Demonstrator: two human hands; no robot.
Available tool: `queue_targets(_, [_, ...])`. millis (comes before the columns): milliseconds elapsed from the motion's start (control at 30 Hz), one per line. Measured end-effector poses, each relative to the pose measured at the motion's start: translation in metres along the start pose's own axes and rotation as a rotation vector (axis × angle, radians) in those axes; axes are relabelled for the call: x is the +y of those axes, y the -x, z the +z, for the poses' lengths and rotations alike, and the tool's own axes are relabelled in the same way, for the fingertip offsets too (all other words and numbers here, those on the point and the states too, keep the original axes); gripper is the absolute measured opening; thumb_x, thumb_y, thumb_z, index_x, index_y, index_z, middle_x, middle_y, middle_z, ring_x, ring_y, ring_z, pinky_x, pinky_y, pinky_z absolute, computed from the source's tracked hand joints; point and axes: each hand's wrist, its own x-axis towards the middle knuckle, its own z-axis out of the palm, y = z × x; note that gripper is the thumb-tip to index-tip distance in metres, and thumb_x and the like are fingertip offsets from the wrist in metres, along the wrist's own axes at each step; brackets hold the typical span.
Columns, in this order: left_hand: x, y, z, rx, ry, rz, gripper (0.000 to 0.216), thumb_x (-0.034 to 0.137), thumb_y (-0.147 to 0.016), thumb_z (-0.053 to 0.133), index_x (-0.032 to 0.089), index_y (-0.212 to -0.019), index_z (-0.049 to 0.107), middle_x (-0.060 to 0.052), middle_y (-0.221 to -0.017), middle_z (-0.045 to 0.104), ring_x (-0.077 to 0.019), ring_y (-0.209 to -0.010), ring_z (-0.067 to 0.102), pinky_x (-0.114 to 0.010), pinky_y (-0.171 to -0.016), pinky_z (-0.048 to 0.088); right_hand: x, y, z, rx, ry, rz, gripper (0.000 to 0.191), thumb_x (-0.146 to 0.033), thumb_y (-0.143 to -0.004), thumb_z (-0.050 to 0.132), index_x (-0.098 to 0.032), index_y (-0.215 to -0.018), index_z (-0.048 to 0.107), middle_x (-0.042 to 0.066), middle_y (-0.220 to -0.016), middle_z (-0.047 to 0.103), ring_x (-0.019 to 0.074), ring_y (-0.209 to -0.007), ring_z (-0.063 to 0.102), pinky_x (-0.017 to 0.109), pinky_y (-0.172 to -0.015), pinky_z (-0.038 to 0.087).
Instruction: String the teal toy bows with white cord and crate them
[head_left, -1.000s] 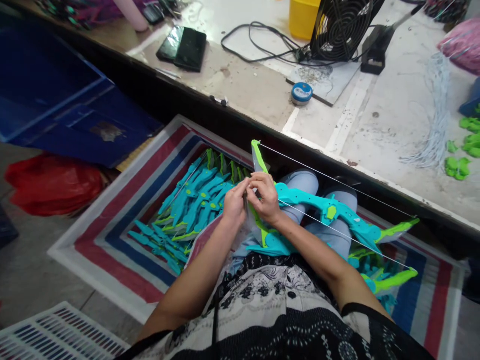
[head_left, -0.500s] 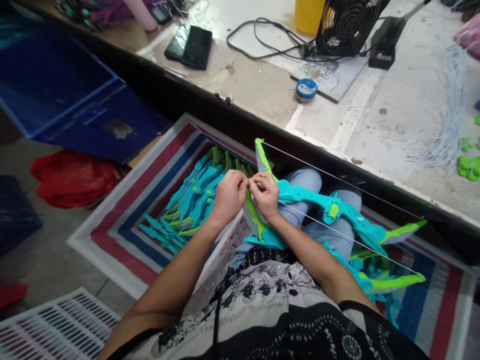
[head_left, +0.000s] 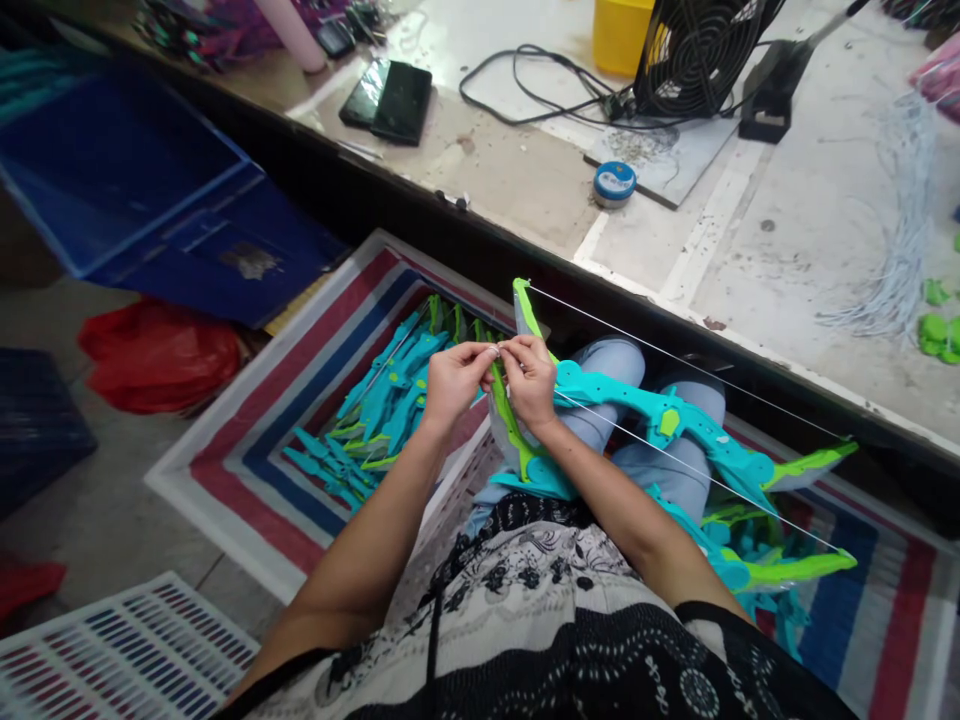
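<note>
Two turquoise and lime-green toy bows lie across my lap, the far bow (head_left: 622, 388) and the near bow (head_left: 517, 440), whose middle is hidden by my right forearm. Pinched fingertips of my left hand (head_left: 455, 380) and my right hand (head_left: 531, 378) meet at the lime tip of the near bow. Between them is the end of the white bowstring (head_left: 660, 452), which runs from there to the bow's other tip at the right. How the string end is looped or knotted is too small to tell.
A striped-lined crate (head_left: 225, 450) at the left holds several bows; another striped crate (head_left: 847, 580) sits at the right. On the bench are a black fan (head_left: 694, 55), a blue-lidded tin (head_left: 614, 184), a black wallet-like item (head_left: 401, 100) and white strings (head_left: 892, 220). A blue bin (head_left: 195, 230) stands far left.
Both hands stay pinched at the bow tip, with slight shifts of the fingers and the left wrist. The view has moved a little; the bows stay on the lap.
</note>
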Motion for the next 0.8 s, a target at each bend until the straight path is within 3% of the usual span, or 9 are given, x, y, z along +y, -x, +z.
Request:
queue_targets(233, [-0.002,-0.003,0.000,0.005,0.022,-0.017,0.020,0.035,-0.064,0.073,0.016,-0.063,0.069,0.002,-0.045,0.056,-0.0097,-0.036,0.049,-0.020,-0.036,0.040,0.007,0.000,-0.001,-0.076,0.132,-0.091,0.024,-0.026,-0.094,0.049,-0.019,-0.094,0.073,0.007,-0.094,0.058,0.0155,-0.087,0.056,0.029,-0.082,0.049])
queue_targets(367, [0.001,0.003,0.013,0.111,-0.013,-0.013,0.015,0.030,-0.066,0.070,0.016,-0.064,0.066,0.001,-0.048,0.059,-0.0093,-0.039,0.051,-0.018,-0.037,0.040,0.011,0.004,0.000,-0.043,0.181,-0.074,0.026,-0.027,-0.095,0.047,-0.019,-0.102,0.071,0.009,-0.094,0.059,0.0171,-0.088,0.057,0.031,-0.082,0.050])
queue_targets(467, [0.004,0.004,0.019,0.153,0.055,-0.074,0.013,0.026,-0.065,0.068,0.015,-0.061,0.063,0.000,-0.051,0.062,-0.0108,-0.042,0.054,-0.020,-0.041,0.045,0.010,0.006,-0.002,-0.036,0.218,-0.144,0.027,-0.027,-0.096,0.046,-0.020,-0.108,0.069,0.008,-0.094,0.062,0.0171,-0.090,0.058,0.030,-0.083,0.050])
queue_targets(667, [0.006,-0.004,0.011,0.071,0.167,-0.248,0.013,0.022,-0.056,0.072,0.012,-0.059,0.064,-0.002,-0.054,0.062,-0.0134,-0.048,0.058,-0.028,-0.051,0.053,0.011,0.000,-0.014,-0.220,0.331,-0.224,0.026,-0.023,-0.097,0.045,-0.018,-0.101,0.071,0.008,-0.095,0.065,0.0166,-0.088,0.060,0.028,-0.082,0.049])
queue_targets(800, [0.008,-0.008,0.006,-0.017,0.145,-0.304,0.010,0.020,-0.053,0.070,0.012,-0.058,0.066,-0.005,-0.057,0.065,-0.0138,-0.051,0.059,-0.028,-0.053,0.054,0.013,-0.013,-0.025,-0.433,0.421,-0.307,0.025,-0.022,-0.097,0.046,-0.017,-0.100,0.070,0.008,-0.094,0.066,0.0167,-0.086,0.060,0.027,-0.078,0.047])
